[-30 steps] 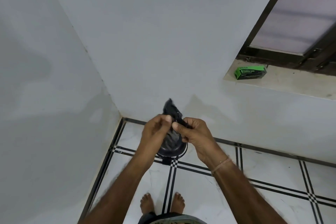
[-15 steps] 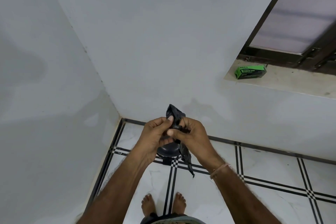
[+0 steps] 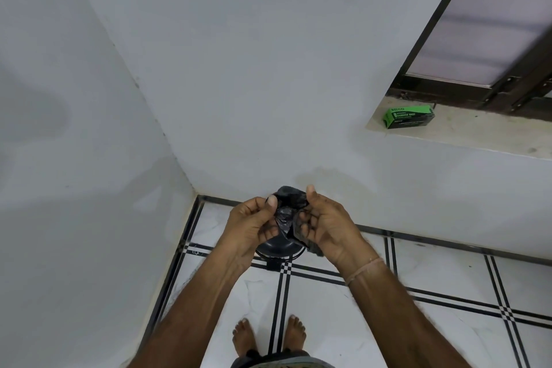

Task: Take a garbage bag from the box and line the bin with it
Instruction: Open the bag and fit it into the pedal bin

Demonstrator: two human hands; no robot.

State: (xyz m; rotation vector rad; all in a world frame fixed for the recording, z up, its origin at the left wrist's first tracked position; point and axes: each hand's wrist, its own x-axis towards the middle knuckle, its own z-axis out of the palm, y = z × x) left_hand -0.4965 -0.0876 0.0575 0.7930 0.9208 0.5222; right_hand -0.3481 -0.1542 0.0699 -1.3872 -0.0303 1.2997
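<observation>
Both hands, the left hand (image 3: 254, 225) and the right hand (image 3: 325, 224), pinch a crumpled black garbage bag (image 3: 288, 209) just above the black bin (image 3: 279, 248). The green box (image 3: 408, 117) sits far from the bin, on the window ledge (image 3: 478, 134).

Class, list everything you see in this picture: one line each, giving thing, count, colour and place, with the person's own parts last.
bag: 1, black, crumpled between both hands above the bin
bin: 1, black, on the floor near the corner, mostly hidden by the hands
box: 1, green, on the sill at right
window: 1, dark frame, frosted pane, upper right
floor: white tiles, black lines
left hand: 1, gripping the bag
right hand: 1, gripping the bag, band at wrist
feet: 2, bare, bottom centre
</observation>
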